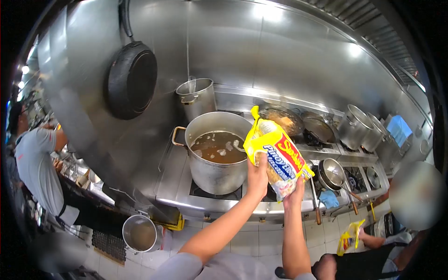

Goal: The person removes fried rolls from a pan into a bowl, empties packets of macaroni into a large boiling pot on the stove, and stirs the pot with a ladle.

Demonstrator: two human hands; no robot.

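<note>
A yellow bag of macaroni point(282, 156) with red and blue print is held up beside the large pot, over the stove. My left hand point(257, 179) grips its lower left side, and my right hand point(295, 193) holds it at the bottom right. The large metal pot point(217, 175) stands on a burner and holds brown liquid point(214, 151) with pale pieces floating in it. A utensil leans inside the pot, partly hidden by the bag.
Behind stand a tall pot point(199, 105) and pans of food point(282, 119). A black pan point(133, 80) hangs at left. A co-worker point(39, 163) stands left; another person's hand point(364, 235) holds a yellow bag point(349, 237). A bucket point(140, 233) sits low.
</note>
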